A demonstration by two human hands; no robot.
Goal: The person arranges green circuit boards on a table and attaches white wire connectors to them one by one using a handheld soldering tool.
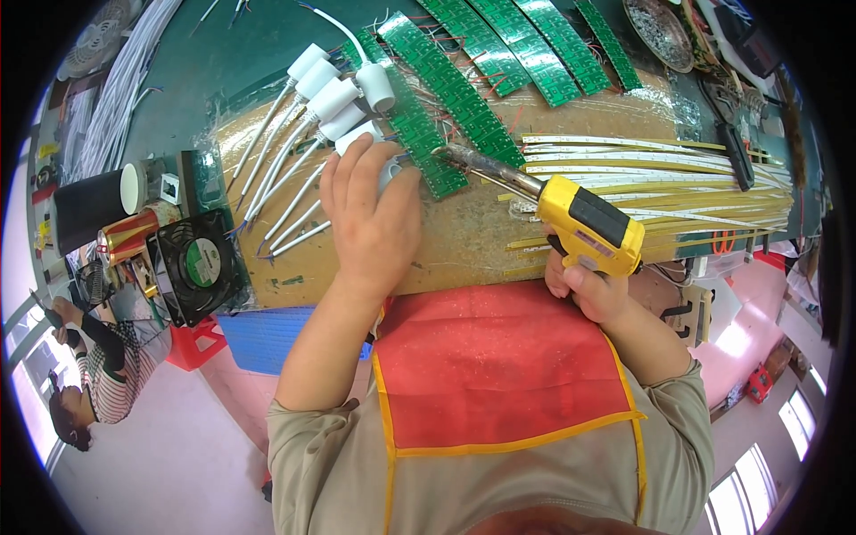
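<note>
My left hand (370, 214) is closed over a white plastic cap (389, 171), most of it hidden under the fingers. Beside it lies a row of similar white cylindrical caps (332, 98) with white cables. My right hand (584, 287) grips a yellow-and-black soldering gun (593, 223) by its handle. The gun's metal tip points left and sits over the near end of a green circuit board strip (419, 134), close to my left fingers. Whether the tip touches anything, I cannot tell.
More green board strips (464, 98) with red wires lie at the back. Narrow white-and-yellow LED strips (651, 169) spread to the right. A black fan (192, 266) stands at left, near a bundle of white cables (129, 89). A metal dish (658, 34) sits far right. Another person (107, 374) is at left.
</note>
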